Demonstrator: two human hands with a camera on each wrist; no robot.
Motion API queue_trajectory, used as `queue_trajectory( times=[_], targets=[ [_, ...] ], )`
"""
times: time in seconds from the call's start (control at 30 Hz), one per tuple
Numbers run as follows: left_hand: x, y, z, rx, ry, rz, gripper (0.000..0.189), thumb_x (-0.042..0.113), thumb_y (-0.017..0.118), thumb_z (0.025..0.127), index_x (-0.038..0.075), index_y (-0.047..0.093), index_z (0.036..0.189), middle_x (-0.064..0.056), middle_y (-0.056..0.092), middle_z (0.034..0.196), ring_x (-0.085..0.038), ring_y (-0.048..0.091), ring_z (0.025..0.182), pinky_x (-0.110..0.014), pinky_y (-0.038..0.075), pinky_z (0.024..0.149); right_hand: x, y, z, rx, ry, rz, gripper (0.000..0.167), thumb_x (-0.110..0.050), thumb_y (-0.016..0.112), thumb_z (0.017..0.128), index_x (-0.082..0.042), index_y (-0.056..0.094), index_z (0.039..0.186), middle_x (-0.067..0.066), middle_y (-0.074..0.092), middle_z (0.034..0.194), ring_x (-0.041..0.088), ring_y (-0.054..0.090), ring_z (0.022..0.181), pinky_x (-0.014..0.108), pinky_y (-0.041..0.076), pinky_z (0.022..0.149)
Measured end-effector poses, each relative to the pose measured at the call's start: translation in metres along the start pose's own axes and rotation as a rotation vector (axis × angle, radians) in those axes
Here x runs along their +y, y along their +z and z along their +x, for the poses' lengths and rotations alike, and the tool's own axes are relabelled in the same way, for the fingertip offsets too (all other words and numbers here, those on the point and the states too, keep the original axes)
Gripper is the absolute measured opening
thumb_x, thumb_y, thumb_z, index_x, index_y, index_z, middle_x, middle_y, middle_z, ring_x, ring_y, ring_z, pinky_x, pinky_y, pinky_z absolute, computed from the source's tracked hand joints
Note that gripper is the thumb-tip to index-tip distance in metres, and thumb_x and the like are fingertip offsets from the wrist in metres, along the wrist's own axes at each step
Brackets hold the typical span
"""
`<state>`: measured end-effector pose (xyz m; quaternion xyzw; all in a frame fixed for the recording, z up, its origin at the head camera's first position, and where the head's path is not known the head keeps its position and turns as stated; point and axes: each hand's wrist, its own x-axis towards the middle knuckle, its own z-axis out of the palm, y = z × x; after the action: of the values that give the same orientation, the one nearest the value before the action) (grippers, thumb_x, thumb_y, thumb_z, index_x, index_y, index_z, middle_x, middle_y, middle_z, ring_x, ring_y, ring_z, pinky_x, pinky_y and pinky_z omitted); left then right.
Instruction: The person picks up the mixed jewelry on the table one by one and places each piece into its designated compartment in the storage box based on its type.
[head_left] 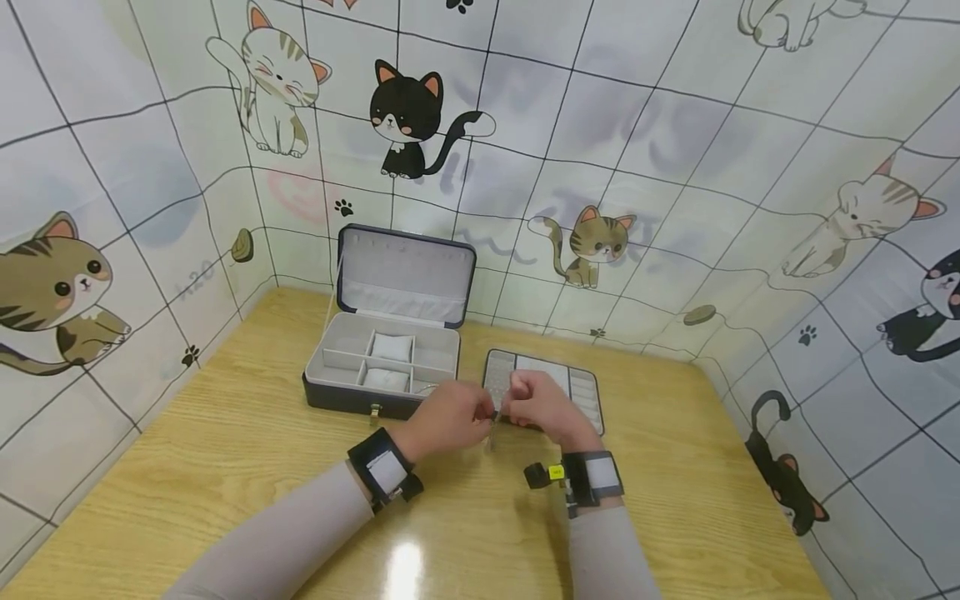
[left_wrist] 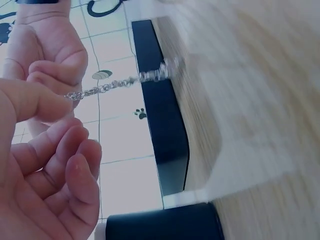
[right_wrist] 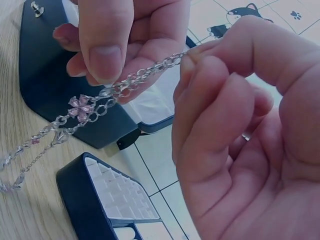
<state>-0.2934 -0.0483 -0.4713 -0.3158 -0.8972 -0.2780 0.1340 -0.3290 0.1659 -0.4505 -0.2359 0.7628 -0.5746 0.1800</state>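
Note:
A silver chain bracelet point(right_wrist: 45, 130) with a pink flower hangs doubled from the fingertips of my right hand point(head_left: 543, 404), which pinches its upper end. My left hand point(head_left: 453, 417) is close against the right one. In the right wrist view, the thumb and bent fingers of the left hand point(right_wrist: 125, 35) are right beside the chain. Whether they grip it cannot be made out. From the left wrist, the bracelet point(left_wrist: 117, 85) shows below the left thumb, its low end blurred near the wooden table.
A dark jewelry box point(head_left: 337, 393) stands with its lid point(head_left: 405, 271) raised, holding two white cushions and a thin silver chain point(head_left: 427, 388). Right of it, partly behind the hands, lies a divided tray point(head_left: 581, 392). A cat-print cloth point(head_left: 510, 150) surrounds the wooden table point(head_left: 247, 450).

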Motion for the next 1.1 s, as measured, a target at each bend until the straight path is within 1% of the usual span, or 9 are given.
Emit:
queue_trajectory(
  times=[0.07,0.23,0.4,0.53,0.67,0.8,0.87,1.0,1.1],
  targets=[
    [0.0017,-0.0003,-0.0001,-0.014,-0.006,-0.064,0.006,0.015,0.078,0.086,0.012,0.078,0.091,0.004,0.071,0.081,-0.007,0.061,0.072,-0.022,0.050,0.066,-0.0008,-0.0003,-0.0007,-0.008,-0.022,0.005,0.044,0.011,0.059,0.089,-0.001,0.017,0.081,0.001,0.033,0.069,0.013,0.036,0.062,0.023,0.034,0.058],
    [0.0037,0.0011,0.0005,-0.045,-0.018,-0.154,0.002,0.013,0.077,0.087,0.013,0.075,0.088,0.005,0.069,0.076,-0.005,0.057,0.070,-0.022,0.050,0.066,-0.0022,-0.0008,-0.0011,-0.028,-0.059,0.008,0.044,0.010,0.059,0.089,-0.001,0.018,0.081,0.002,0.039,0.070,0.013,0.038,0.063,0.024,0.035,0.059],
    [0.0030,0.0038,0.0018,-0.078,-0.043,-0.168,0.010,0.015,0.075,0.093,0.018,0.072,0.084,0.011,0.063,0.071,-0.002,0.054,0.065,-0.021,0.047,0.062,-0.0029,-0.0005,-0.0015,-0.043,-0.076,0.005,0.042,0.010,0.059,0.088,-0.001,0.019,0.080,0.002,0.040,0.070,0.013,0.040,0.063,0.024,0.035,0.059],
    [0.0029,0.0018,0.0018,-0.091,-0.066,-0.177,0.009,0.016,0.075,0.096,0.017,0.077,0.087,0.012,0.065,0.071,-0.002,0.054,0.066,-0.021,0.048,0.064,-0.0015,-0.0008,-0.0015,-0.048,-0.074,0.009,0.040,0.011,0.056,0.085,-0.002,0.019,0.080,0.001,0.043,0.070,0.013,0.041,0.064,0.023,0.035,0.058],
    [0.0027,-0.0012,0.0017,-0.110,-0.082,-0.218,0.007,0.015,0.076,0.097,0.015,0.080,0.091,0.011,0.070,0.074,-0.003,0.055,0.066,-0.022,0.048,0.065,-0.0008,-0.0027,-0.0029,-0.040,-0.059,0.012,0.039,0.013,0.055,0.084,-0.003,0.020,0.079,0.002,0.042,0.069,0.014,0.041,0.064,0.022,0.036,0.059],
    [0.0020,-0.0031,0.0021,-0.135,-0.092,-0.243,0.007,0.017,0.077,0.097,0.015,0.081,0.092,0.012,0.071,0.076,-0.002,0.054,0.066,-0.021,0.046,0.062,-0.0004,-0.0054,-0.0042,-0.027,-0.047,0.000,0.039,0.011,0.057,0.084,-0.003,0.021,0.079,0.002,0.045,0.069,0.014,0.042,0.064,0.023,0.037,0.059],
    [0.0018,-0.0037,0.0023,-0.141,-0.089,-0.240,0.008,0.018,0.077,0.097,0.015,0.081,0.092,0.012,0.071,0.075,-0.002,0.052,0.065,-0.021,0.044,0.061,0.0002,-0.0068,-0.0045,-0.022,-0.049,-0.007,0.039,0.010,0.058,0.084,-0.003,0.022,0.079,0.002,0.048,0.069,0.014,0.042,0.063,0.023,0.038,0.060],
    [0.0021,-0.0049,0.0019,-0.123,-0.079,-0.218,0.009,0.019,0.076,0.098,0.015,0.080,0.091,0.011,0.070,0.075,-0.003,0.053,0.066,-0.022,0.045,0.062,0.0006,-0.0077,-0.0049,-0.020,-0.057,-0.015,0.037,0.008,0.058,0.085,-0.003,0.023,0.080,0.001,0.049,0.070,0.013,0.041,0.064,0.023,0.037,0.060],
    [0.0021,-0.0055,0.0016,-0.080,-0.080,-0.205,0.009,0.020,0.075,0.097,0.018,0.078,0.088,0.012,0.069,0.078,-0.003,0.056,0.070,-0.022,0.048,0.066,0.0013,-0.0071,-0.0045,-0.026,-0.066,-0.005,0.036,0.009,0.057,0.085,-0.002,0.023,0.080,0.001,0.044,0.069,0.014,0.039,0.064,0.023,0.036,0.062]
  ],
)
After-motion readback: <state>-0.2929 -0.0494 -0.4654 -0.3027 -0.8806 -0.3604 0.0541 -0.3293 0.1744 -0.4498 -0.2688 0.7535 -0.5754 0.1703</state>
